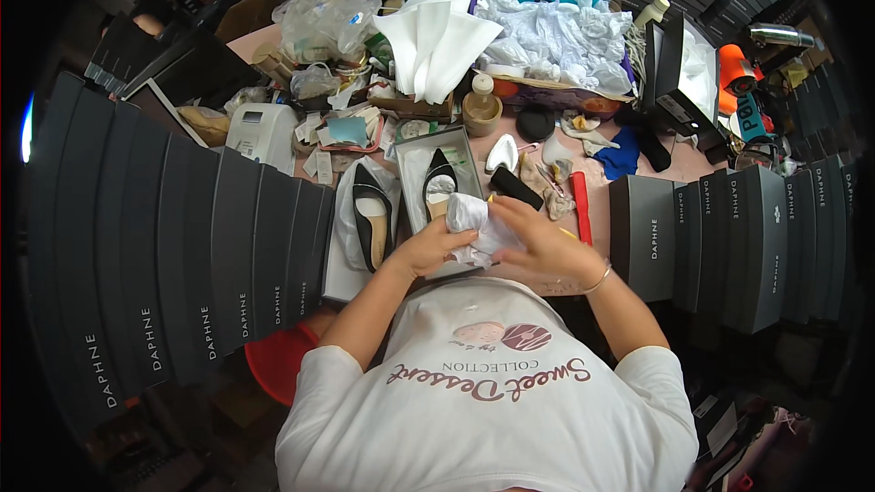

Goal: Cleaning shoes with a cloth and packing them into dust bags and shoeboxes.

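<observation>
Pinching a crumpled wad of white paper (477,221) above the near end of a grey box (471,157), the left hand (427,249) holds it; the right hand (545,237), fingers spread and blurred, is at the wad's other side, its grip impossible to tell. One black pointed shoe (439,169) lies in the box, another shoe (371,210) just left, a red bar (581,207) farther right.

There were two hands (547,241), two black shoes (371,210), one held paper wad (469,214), one bracelet (599,279), one red bar (581,208), one blue cloth (620,155), one white machine (260,135); dark boxes (114,264) ran to dozens, overlapping, no exact count possible.
</observation>
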{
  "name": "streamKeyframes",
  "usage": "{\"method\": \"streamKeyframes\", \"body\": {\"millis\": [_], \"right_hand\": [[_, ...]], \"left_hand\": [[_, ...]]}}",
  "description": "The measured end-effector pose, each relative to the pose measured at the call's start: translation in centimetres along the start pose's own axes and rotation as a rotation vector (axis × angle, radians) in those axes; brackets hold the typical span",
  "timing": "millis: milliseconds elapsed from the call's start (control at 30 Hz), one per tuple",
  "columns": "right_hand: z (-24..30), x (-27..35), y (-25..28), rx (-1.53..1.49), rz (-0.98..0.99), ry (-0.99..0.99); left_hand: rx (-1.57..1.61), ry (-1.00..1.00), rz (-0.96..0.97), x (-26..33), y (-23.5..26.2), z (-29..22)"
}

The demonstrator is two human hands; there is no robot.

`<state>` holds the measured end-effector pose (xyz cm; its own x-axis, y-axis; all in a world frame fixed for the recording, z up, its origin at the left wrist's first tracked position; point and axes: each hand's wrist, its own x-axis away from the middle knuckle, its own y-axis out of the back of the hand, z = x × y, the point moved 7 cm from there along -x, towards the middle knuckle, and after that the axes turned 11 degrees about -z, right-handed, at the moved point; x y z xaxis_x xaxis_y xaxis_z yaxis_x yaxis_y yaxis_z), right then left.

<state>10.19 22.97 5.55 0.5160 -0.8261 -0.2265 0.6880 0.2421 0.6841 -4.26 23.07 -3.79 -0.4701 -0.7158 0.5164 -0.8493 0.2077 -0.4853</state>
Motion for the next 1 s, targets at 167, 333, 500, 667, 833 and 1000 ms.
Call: {"method": "streamKeyframes", "body": {"millis": [167,333,500,667,833,1000], "right_hand": [[-3.9,0.4,-2.8,-0.406,0.341,-0.388],[-1.4,0.0,0.4,0.419,-0.225,-0.064],[0.0,-0.2,1.1,0.574,-0.386,0.140],[-6.4,2.0,-2.9,-0.832,-0.190,-0.560],[-3.5,0.1,-8.0,-0.635,-0.379,-0.377],[0.5,0.4,-6.9,-0.432,-0.182,-0.313]], "left_hand": [[-0.480,-0.342,0.107,0.8,-0.9,-4.1],[0.197,-0.011,0.217,2.7,-2.1,-3.9],[0.275,-0.056,-0.134,0.4,0.4,-1.1],[0.393,-0.200,-0.101,2.5,-2.1,-0.6],[0.564,-0.250,-0.221,3.7,-1.9,1.9],[0.206,-0.523,-0.725,7.0,6.0,4.1]]}}
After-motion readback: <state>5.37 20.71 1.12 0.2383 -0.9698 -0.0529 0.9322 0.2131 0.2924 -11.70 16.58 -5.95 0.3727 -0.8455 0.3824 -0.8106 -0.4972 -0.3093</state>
